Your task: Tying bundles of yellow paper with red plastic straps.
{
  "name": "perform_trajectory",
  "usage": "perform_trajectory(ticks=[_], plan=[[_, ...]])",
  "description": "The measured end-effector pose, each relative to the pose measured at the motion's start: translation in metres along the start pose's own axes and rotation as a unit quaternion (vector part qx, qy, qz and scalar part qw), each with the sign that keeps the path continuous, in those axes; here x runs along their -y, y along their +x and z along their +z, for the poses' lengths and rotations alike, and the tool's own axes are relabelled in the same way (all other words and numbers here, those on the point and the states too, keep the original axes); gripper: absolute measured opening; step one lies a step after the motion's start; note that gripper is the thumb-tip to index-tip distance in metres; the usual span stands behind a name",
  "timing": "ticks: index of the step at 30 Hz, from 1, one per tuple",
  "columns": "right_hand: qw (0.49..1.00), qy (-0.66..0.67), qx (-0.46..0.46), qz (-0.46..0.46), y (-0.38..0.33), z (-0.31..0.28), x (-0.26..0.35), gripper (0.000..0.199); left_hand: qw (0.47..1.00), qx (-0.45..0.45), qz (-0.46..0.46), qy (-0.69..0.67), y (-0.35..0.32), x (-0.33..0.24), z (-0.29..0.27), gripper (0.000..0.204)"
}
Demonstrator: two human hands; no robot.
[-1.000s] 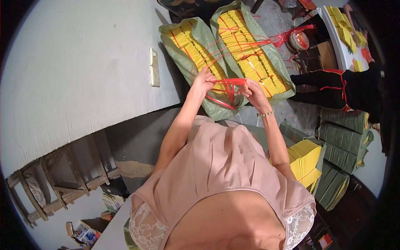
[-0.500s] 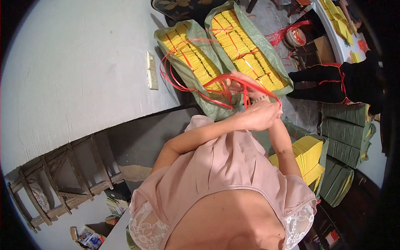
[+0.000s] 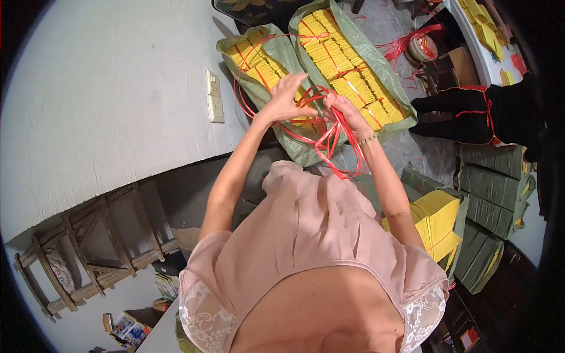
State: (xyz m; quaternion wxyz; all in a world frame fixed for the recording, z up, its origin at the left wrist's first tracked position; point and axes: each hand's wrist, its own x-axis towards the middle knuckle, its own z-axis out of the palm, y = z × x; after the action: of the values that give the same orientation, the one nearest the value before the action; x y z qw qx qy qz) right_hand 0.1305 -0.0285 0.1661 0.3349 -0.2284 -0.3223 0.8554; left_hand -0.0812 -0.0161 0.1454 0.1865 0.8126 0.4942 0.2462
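A looped bundle of red plastic ribbon [image 3: 338, 144] hangs from my right hand [image 3: 348, 113], whose fingers are closed round it. My left hand [image 3: 285, 101] is just to the left, fingers and thumb spread, with red strands passing close to its thumb. Whether the strands touch that hand I cannot tell. Beneath both hands stand two green woven sacks, a left one [image 3: 301, 154] and a right one [image 3: 395, 97], with their tops folded open. Rows of yellow paper bundles [image 3: 332, 47], bound with red ribbon, fill them. A ribbon strand runs back over the left sack.
Along my left is a white wall with sockets [image 3: 214, 96]; a wooden ladder [image 3: 88, 250] lies lower left. To the right are a yellow stack [image 3: 432, 220] and full green sacks [image 3: 491, 185]. A person in black [image 3: 500, 115] stands by a white table [image 3: 471, 41].
My left hand has come away from the right wrist, moved up and left, and spread its fingers. The ribbon loops now hang below my right hand.
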Motion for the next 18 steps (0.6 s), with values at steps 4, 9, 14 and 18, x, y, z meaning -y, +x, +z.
perform_trajectory(ticks=[4,9,14,18], plan=[[1.000,-0.019,-0.004,-0.002,-0.004,-0.004,0.000,0.027,0.944,0.224,-0.076,-0.229,0.002,0.028,0.026,0.047],[0.975,0.159,-0.155,0.033,-0.019,-0.047,-0.017,0.029,0.918,0.251,-0.199,-0.234,0.049,0.049,-0.036,0.025],[0.970,0.214,-0.111,0.023,-0.017,-0.071,-0.030,0.044,0.925,0.072,-0.226,-0.296,0.138,0.061,-0.161,0.021],[0.965,0.234,-0.116,0.006,-0.025,-0.094,-0.038,0.044,0.981,-0.173,-0.091,0.005,0.245,0.033,-0.221,0.026]])
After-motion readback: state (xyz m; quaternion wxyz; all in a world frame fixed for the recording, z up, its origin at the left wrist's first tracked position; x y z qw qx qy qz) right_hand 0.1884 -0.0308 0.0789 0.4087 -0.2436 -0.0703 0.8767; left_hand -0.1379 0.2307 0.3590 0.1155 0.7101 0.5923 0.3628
